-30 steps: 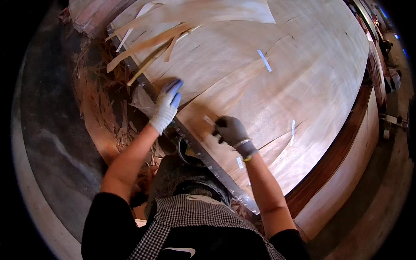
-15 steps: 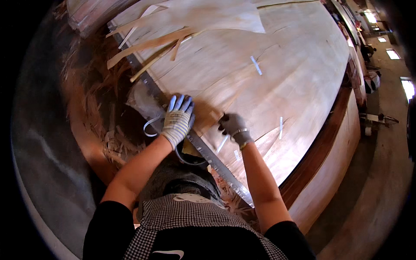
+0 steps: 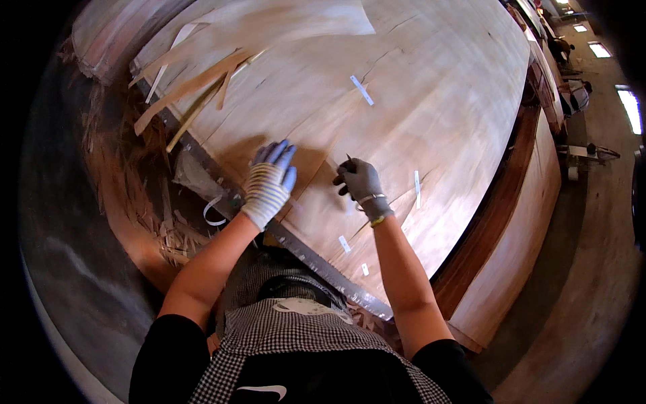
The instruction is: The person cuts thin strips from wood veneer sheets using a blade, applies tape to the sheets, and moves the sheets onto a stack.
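Observation:
My left hand (image 3: 267,182), in a striped white glove with bluish fingers, is over a sheet of wood veneer (image 3: 444,87) close to its near edge. Its fingers are stretched out, and nothing shows in them. To its right, my right hand (image 3: 362,183) wears a grey glove and has its fingers curled together above the sheet. A small dark tip pokes up at those fingers; I cannot make out what it belongs to. Short white strips lie on the veneer, one (image 3: 417,188) right of my right hand and another (image 3: 344,244) below it.
A metal ruler-like edge (image 3: 316,261) runs along the veneer's near side. Loose veneer offcuts (image 3: 195,84) lie at the far left. Wood scraps (image 3: 178,239) litter the left side, near a white loop of strip (image 3: 214,212). A wooden stack (image 3: 501,229) stands at the right.
The view has shifted, so the sheet sits further left. My left hand has tilted rightward, off the ruler-like edge and over the veneer. My right hand stays curled above the sheet.

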`<state>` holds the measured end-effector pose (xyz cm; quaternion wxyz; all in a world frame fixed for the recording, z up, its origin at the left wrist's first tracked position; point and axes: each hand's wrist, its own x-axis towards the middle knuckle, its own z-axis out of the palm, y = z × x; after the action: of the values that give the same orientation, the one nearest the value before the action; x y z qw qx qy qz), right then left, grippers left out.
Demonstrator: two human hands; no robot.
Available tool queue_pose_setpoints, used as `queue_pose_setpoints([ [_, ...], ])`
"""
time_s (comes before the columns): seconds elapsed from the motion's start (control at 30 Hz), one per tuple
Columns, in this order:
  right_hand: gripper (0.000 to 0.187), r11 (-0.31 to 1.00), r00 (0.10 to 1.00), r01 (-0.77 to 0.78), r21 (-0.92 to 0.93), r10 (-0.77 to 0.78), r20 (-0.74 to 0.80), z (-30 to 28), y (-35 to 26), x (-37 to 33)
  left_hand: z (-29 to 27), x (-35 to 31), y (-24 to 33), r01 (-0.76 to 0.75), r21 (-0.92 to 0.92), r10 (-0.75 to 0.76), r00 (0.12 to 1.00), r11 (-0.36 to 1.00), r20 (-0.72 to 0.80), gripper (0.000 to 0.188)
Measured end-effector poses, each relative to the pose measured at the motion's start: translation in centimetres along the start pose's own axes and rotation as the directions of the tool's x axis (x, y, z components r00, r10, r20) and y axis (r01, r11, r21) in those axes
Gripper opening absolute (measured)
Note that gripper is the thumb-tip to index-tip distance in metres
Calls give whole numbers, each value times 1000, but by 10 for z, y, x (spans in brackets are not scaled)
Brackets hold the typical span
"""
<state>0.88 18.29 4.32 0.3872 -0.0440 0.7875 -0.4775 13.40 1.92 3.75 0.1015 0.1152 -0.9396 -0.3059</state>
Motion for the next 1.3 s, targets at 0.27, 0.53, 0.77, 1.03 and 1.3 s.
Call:
queue_pose_setpoints([
  [0.27,20,628,861,349,-696,-508,-27,-31,28,41,58,27,8,-348,388,278,934,853,227,40],
  [0.53,16,994,982,92,-65,-101,-158,-146,-58,168,55,154,12,-191,184,197,980,964,-14,36],
  [0.77,26,859,911,148,-490,-311,-270,-135,-75,246,119,298,16,-351,220,353,935,910,30,42],
  [1.03,16,984,952,142,-111,-167,-258,-210,-106,281,94,357,33,-22,128,2,989,992,150,36],
  [1.3,38,769,906,-138,-624,-156,-393,-213,-105,316,152,420,28,-362,400,343,932,842,121,35],
])
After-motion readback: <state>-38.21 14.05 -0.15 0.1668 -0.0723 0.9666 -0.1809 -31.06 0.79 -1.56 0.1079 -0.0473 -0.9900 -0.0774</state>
